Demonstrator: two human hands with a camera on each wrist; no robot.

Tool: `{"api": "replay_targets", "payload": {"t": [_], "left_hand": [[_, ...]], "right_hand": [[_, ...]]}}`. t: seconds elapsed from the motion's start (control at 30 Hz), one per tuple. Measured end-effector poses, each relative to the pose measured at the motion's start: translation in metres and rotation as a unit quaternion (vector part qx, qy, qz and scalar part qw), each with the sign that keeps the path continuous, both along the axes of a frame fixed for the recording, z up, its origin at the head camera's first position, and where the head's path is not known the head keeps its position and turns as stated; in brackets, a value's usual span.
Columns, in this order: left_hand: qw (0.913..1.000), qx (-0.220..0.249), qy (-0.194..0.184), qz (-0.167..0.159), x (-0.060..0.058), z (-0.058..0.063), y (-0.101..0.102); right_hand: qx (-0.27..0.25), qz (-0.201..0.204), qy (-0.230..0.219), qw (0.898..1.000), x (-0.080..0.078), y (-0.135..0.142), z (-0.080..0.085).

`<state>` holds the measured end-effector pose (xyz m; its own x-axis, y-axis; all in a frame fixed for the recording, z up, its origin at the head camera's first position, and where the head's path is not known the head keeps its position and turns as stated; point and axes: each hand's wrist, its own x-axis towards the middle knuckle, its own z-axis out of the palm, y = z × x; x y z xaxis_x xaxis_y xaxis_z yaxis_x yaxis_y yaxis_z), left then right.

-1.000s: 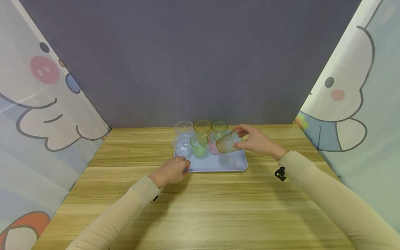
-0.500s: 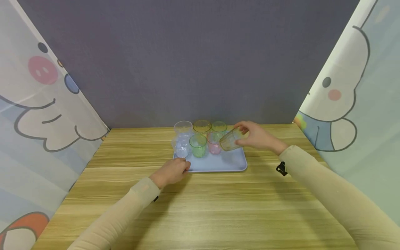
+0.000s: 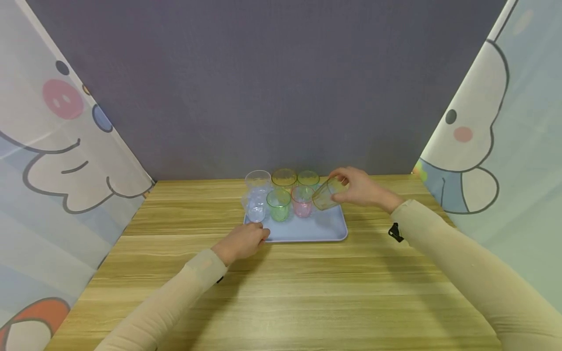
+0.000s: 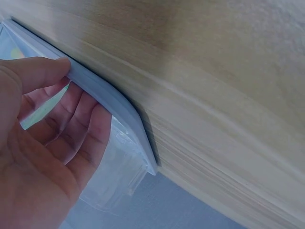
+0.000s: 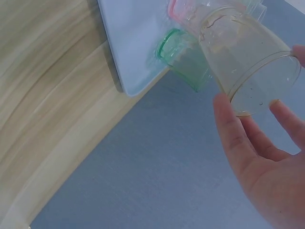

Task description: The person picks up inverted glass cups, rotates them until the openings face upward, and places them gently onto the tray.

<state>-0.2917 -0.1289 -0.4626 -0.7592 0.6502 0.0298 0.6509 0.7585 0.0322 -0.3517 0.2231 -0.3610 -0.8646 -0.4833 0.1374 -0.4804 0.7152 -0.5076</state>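
In the head view my right hand [image 3: 357, 187] holds a clear yellow-tinted cup [image 3: 327, 194], tilted above the right part of a pale blue tray [image 3: 322, 231]. The right wrist view shows my thumb and fingers spread around one end of this cup [image 5: 248, 62]. My left hand [image 3: 246, 240] is at the tray's front left corner. In the left wrist view its thumb and bent fingers grip the tray rim [image 4: 107, 93]. Beside the held cup stand a pink cup [image 3: 302, 205] and a green cup [image 3: 279, 208] in the front row.
Clear cups [image 3: 256, 209] fill the tray's left end. Behind stand an amber-rimmed cup [image 3: 284, 176] and another green cup [image 3: 309, 178]. The tray lies on a wooden table [image 3: 307, 292] before a dark grey wall [image 3: 281, 87], with cartoon-print curtains at both sides.
My right hand has moved slightly up and to the right with the tilted cup, away from the pink cup. My left hand has stayed almost still at the tray corner.
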Motion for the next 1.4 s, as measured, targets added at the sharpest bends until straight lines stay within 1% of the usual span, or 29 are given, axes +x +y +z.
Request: {"api": "replay_targets", "payload": {"t": [0.1,0.23,0.4,0.73,0.97,1.23,1.4], "left_hand": [[1.0000,-0.001,-0.001,-0.002,0.000,0.000,0.000],[1.0000,-0.001,0.007,-0.005,0.000,0.000,-0.001],[0.9999,0.001,0.015,-0.007,0.000,-0.001,-0.001],[0.9999,0.000,0.013,-0.011,0.000,-0.002,-0.001],[0.9998,-0.002,0.016,-0.011,0.001,-0.001,0.001],[0.9997,0.006,0.015,-0.017,0.002,0.002,0.001],[0.9996,0.004,0.021,-0.017,0.003,0.003,0.001]], "right_hand": [[0.004,-0.003,0.003,1.000,-0.001,-0.001,0.002],[0.015,-0.011,0.005,1.000,-0.003,-0.002,0.004],[0.037,-0.021,0.008,0.999,-0.005,-0.003,0.007],[0.071,-0.026,0.014,0.997,-0.012,-0.006,0.007],[0.080,-0.035,0.013,0.996,-0.018,-0.006,0.004],[0.085,-0.037,0.013,0.996,-0.023,-0.007,0.003],[0.084,-0.044,0.018,0.995,-0.029,-0.008,-0.001]]}}
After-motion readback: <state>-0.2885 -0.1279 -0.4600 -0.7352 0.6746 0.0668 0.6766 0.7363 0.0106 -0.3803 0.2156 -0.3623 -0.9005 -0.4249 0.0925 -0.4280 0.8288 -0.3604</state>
